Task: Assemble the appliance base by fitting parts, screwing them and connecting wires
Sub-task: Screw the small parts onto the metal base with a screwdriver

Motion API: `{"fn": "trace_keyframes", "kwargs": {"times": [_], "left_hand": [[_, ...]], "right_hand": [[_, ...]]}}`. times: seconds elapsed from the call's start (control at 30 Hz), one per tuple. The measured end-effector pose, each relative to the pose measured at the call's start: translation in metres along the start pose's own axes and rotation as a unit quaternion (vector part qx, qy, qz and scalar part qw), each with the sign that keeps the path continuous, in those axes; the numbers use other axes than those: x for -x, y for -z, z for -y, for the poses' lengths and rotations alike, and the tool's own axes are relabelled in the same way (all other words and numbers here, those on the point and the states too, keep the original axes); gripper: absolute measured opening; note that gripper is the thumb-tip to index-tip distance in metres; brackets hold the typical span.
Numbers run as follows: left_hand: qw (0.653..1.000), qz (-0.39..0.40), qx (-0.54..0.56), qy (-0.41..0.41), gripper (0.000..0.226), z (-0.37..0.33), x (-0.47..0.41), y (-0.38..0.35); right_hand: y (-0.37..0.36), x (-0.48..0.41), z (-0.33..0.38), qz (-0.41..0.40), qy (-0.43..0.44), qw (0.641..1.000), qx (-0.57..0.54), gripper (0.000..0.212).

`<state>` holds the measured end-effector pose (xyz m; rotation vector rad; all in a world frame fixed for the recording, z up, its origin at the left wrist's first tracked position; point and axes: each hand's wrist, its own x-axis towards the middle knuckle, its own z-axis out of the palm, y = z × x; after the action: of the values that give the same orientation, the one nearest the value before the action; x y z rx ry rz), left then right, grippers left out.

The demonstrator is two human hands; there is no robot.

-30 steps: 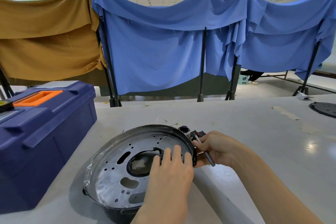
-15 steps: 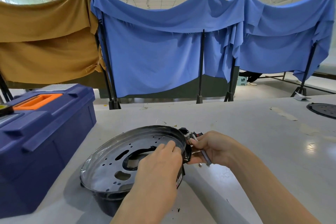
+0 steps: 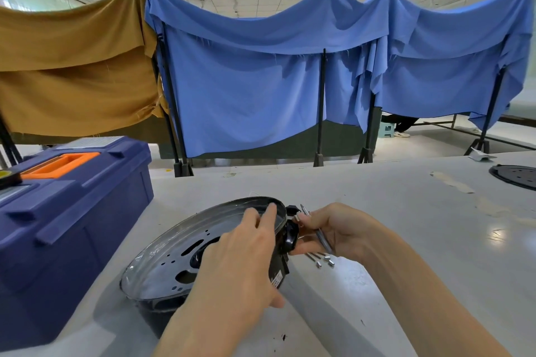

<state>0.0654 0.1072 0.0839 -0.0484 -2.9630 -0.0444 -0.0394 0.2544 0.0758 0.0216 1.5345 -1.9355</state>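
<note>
Head view, workbench. The round black appliance base with a perforated silvery metal plate (image 3: 174,255) sits on the pale grey table (image 3: 406,206), just right of the dark blue plastic toolbox with an orange handle (image 3: 72,226). I see it tilted, its right side raised.

The left hand (image 3: 240,264) grips that raised edge, fingers over the rim and thumb against the outer wall. The right hand (image 3: 342,229) has its fingers curled round a slim silvery metal tool (image 3: 320,236), while its fingertips meet the glossy black plastic fitting (image 3: 291,236) on the base's side. Small metal pieces (image 3: 323,258) lie on the table beneath this hand; I cannot tell what kind.

A flat black perforated disc (image 3: 519,176) lies far right. Blue cloth (image 3: 261,95) and tan cloth (image 3: 72,66) hang behind.
</note>
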Motion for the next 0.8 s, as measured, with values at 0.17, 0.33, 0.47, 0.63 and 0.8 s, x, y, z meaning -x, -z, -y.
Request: {"fn": "trace_keyframes", "kwargs": {"times": [0.17,0.33,0.47,0.63,0.8], "left_hand": [[0.995,-0.013,-0.095,-0.038,0.132,-0.014,0.001,-0.015],[0.989,-0.031,-0.140,-0.038,0.106,-0.014,-0.002,-0.021],[0.988,-0.054,-0.141,-0.029,0.105,-0.007,-0.003,-0.022],[0.994,-0.077,-0.081,-0.006,0.101,0.010,-0.006,-0.004],[0.996,-0.086,-0.037,-0.014,0.101,0.017,-0.003,0.010]], "right_hand": [[-0.003,0.004,0.003,0.001,0.011,1.000,-0.005,0.015],[-0.008,0.006,0.003,0.011,0.028,0.999,0.010,0.014],[-0.009,0.007,0.004,0.022,0.020,0.999,-0.017,0.015],[-0.004,0.010,0.008,0.051,0.036,0.994,-0.091,0.015],[-0.002,0.010,0.009,0.069,0.054,0.994,-0.070,0.015]]}}
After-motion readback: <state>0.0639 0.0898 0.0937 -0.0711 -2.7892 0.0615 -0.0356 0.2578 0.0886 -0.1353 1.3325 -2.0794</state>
